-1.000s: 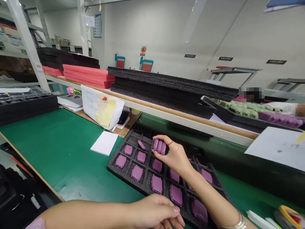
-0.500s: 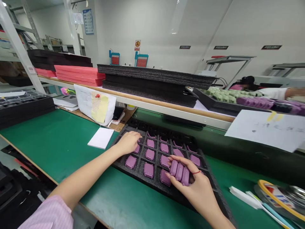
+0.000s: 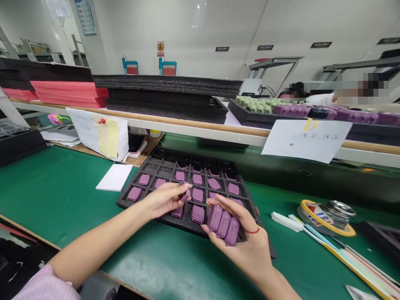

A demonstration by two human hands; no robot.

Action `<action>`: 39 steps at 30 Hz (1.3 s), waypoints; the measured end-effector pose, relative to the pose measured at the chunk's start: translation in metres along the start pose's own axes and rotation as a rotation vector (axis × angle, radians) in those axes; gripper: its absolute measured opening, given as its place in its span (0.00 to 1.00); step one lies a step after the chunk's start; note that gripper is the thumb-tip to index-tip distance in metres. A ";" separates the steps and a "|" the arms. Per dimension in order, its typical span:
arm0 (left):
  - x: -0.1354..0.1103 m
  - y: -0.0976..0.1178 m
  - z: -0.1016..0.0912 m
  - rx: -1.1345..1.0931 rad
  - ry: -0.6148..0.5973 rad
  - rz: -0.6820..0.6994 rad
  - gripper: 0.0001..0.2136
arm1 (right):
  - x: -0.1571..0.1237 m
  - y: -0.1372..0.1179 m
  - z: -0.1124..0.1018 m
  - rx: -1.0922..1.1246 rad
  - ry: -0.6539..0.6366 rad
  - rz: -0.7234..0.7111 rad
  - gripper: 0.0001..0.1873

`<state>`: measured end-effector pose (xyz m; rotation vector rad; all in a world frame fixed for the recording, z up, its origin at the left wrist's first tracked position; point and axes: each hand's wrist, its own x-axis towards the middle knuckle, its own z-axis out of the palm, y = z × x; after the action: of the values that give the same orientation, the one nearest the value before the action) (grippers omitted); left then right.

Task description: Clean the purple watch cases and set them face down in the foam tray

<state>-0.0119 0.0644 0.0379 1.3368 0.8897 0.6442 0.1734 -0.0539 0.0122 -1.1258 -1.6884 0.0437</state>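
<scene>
A black foam tray (image 3: 125, 203) with square compartments lies on the green table, many of them holding purple watch-shaped cases (image 3: 198, 214). My left hand (image 3: 167, 199) is over the middle of the tray, thumb and fingers pinching one purple case (image 3: 186, 195) held tilted. To its right, my right hand (image 3: 246, 227) wraps round a row of three purple cases (image 3: 223, 225) above the tray's front right part. Dark pieces with purple rims (image 3: 213, 171) sit in the back rows. My right forearm and hand hide the tray's right front compartments.
A white pad (image 3: 114, 176) lies left of the tray. On the right are a round tin-like container (image 3: 325, 218), a white brush (image 3: 286, 221) and long thin tools. Above the table runs a shelf (image 3: 175, 124) with black foam sheets (image 3: 168, 100), pink foam (image 3: 68, 93) and a filled tray (image 3: 250, 118). A person sits beyond.
My left hand has come from the tray's left compartments toward my right hand, now with a purple case in its fingers. My right hand keeps its row of cases. The view has swung right.
</scene>
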 end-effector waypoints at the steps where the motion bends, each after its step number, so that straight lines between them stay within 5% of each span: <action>1: -0.009 -0.001 0.009 -0.075 -0.032 -0.032 0.14 | -0.001 0.000 0.000 0.010 0.013 -0.013 0.34; 8: -0.046 -0.012 0.045 -0.362 -0.101 -0.179 0.19 | -0.010 -0.010 0.000 0.038 -0.008 -0.052 0.41; 12: -0.048 -0.018 0.048 -0.569 -0.218 -0.291 0.22 | -0.015 -0.008 0.004 -0.029 -0.167 -0.105 0.43; 18: -0.052 -0.026 0.043 -0.605 -0.472 -0.386 0.31 | -0.019 -0.008 0.012 0.049 -0.288 0.046 0.46; 25: -0.063 -0.026 0.042 -0.378 -0.314 -0.188 0.42 | -0.019 -0.019 0.014 0.223 -0.178 0.186 0.42; 30: -0.062 -0.028 0.041 -0.428 -0.365 -0.180 0.39 | -0.021 -0.021 0.013 0.210 -0.152 0.166 0.43; 35: -0.061 -0.019 0.041 -0.336 -0.492 -0.022 0.21 | -0.019 -0.020 0.010 0.278 -0.176 0.193 0.43; 39: -0.061 -0.013 0.041 -0.288 -0.501 -0.050 0.16 | -0.019 -0.019 0.010 0.315 -0.183 0.185 0.45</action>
<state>-0.0114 -0.0101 0.0357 1.1368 0.4046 0.3547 0.1533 -0.0733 0.0039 -1.0575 -1.6598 0.5256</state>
